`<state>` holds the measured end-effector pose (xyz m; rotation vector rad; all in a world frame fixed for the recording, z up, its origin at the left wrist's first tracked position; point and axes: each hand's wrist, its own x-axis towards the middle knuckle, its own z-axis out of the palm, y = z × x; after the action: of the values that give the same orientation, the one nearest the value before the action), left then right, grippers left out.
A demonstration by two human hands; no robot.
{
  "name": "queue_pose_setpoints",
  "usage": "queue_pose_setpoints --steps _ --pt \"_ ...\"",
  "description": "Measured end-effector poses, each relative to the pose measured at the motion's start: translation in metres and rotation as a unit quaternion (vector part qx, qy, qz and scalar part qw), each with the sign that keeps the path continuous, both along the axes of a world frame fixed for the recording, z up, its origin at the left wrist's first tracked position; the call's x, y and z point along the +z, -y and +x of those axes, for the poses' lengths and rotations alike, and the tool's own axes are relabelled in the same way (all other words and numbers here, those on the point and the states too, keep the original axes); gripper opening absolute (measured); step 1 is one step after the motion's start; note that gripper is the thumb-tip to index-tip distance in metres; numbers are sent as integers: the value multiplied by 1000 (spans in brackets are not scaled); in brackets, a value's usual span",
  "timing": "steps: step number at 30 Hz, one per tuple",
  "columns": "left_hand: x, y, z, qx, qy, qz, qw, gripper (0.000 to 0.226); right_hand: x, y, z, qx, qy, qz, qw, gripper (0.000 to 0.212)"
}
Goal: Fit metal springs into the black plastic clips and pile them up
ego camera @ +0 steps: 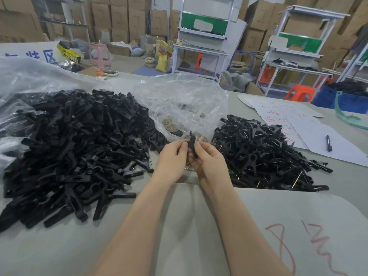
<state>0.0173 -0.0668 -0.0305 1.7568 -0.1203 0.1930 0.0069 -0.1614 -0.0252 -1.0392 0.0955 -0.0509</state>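
While your left hand (171, 156) and right hand (207, 158) both pinch one black clip (192, 145), you seem mid-fit; next, seat the spring squarely, then pile it.

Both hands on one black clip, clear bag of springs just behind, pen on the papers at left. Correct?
Wrong side: the pen lies on the papers at right, per the head view. Left hand and right hand do hold one black clip, clear bag behind.
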Motion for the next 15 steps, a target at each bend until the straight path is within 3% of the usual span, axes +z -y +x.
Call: queue_pose_setpoints --steps 4,8,15 --pt "3 -2 -1 -24 -55 -71 996 26 -1 -1 1 -18 -10 13 1000 11" --pt "4 -6 -4 -36 -58 -81 994 32 -5 1 2 -37 -2 -9 999 16" --pt "2 -9 -3 12 -52 -84 995 19 -10 -1 2 -59 76 -206 974 16"
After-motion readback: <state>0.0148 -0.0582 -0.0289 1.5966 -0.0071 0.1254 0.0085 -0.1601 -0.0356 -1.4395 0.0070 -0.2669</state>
